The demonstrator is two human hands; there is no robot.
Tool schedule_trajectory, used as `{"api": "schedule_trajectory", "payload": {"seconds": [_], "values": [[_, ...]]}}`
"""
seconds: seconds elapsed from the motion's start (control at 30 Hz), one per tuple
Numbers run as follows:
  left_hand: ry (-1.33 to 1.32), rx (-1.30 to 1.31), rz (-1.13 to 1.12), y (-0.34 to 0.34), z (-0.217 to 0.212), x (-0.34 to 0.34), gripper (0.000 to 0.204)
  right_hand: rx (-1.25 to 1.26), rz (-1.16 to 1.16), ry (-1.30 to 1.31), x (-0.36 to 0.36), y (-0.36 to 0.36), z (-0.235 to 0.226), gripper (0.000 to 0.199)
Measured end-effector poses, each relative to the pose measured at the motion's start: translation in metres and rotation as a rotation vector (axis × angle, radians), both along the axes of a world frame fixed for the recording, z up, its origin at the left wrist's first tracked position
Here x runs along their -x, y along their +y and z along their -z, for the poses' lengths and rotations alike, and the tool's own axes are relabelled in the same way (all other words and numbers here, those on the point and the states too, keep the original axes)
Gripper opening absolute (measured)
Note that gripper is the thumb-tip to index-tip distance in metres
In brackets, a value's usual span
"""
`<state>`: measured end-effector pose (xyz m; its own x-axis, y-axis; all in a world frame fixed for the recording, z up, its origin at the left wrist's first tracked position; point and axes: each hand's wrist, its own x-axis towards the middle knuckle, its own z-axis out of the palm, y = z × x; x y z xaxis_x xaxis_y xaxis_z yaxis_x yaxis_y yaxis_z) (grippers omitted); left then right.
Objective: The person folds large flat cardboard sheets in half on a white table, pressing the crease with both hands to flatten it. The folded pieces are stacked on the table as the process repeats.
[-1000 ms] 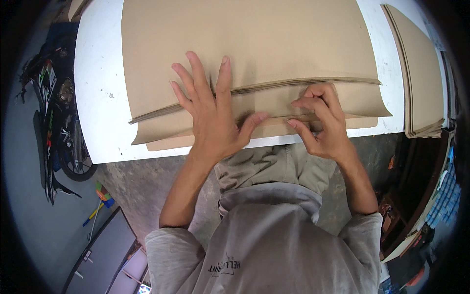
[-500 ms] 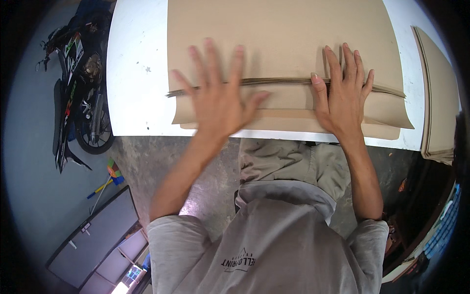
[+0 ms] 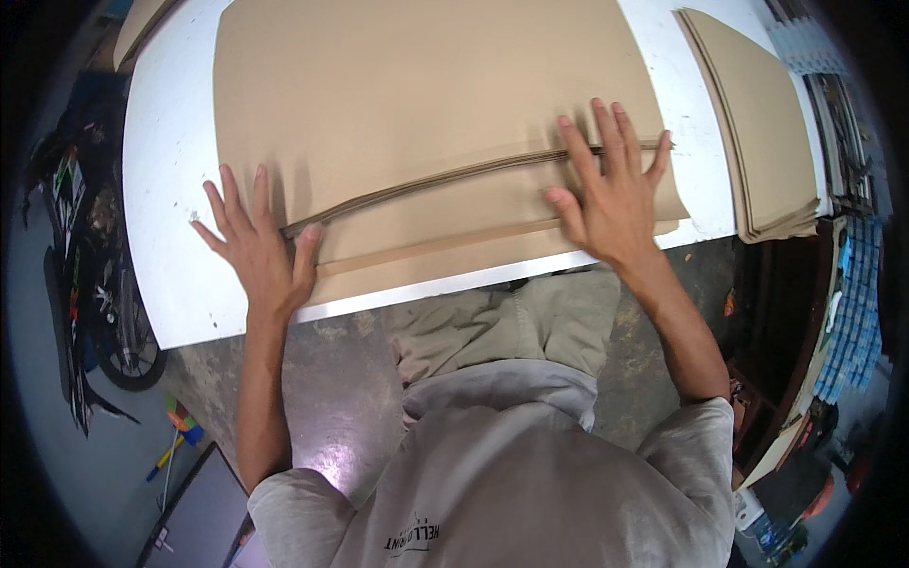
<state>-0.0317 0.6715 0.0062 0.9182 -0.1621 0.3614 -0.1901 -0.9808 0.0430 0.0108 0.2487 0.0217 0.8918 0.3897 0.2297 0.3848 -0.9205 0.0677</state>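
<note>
A stack of large brown paper sheets [image 3: 426, 85] covers the middle of a white table [image 3: 170, 151]. Its near edge lifts in a thin dark line of layered edges, with more brown sheets [image 3: 445, 213] showing beneath, toward me. My left hand [image 3: 260, 251] rests at the stack's near left corner, fingers spread. Farther right, my right hand [image 3: 611, 194] lies on the layered edge near the right corner, its fingers also stretched apart. Neither hand grips anything. What lies under the palms is hidden.
A second pile of brown sheets [image 3: 757, 123] sits on the table's right side, and part of another brown stack [image 3: 137, 33] shows at the far left. A motorcycle [image 3: 104, 293] stands left of the table. Blue-patterned packs [image 3: 847, 312] fill a shelf at the right.
My left hand has moved outward to the left corner of the stack. The right hand remains near the right end of the layered edge. The whole view has turned and shifted.
</note>
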Motion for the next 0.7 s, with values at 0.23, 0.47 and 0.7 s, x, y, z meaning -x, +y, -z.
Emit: {"api": "schedule_trajectory", "payload": {"seconds": [0.23, 0.47, 0.7], "values": [[0.033, -0.036, 0.038, 0.003, 0.002, 0.0, 0.095, -0.166, -0.024, 0.023, -0.032, -0.044, 0.019, 0.072], [0.026, -0.055, 0.039, 0.006, 0.001, -0.001, 0.083, -0.187, -0.101, -0.019, -0.04, -0.074, 0.014, 0.066], [0.041, 0.019, 0.024, 0.008, 0.002, -0.004, 0.082, -0.197, -0.017, 0.05, -0.047, -0.104, 0.027, 0.067]]}}
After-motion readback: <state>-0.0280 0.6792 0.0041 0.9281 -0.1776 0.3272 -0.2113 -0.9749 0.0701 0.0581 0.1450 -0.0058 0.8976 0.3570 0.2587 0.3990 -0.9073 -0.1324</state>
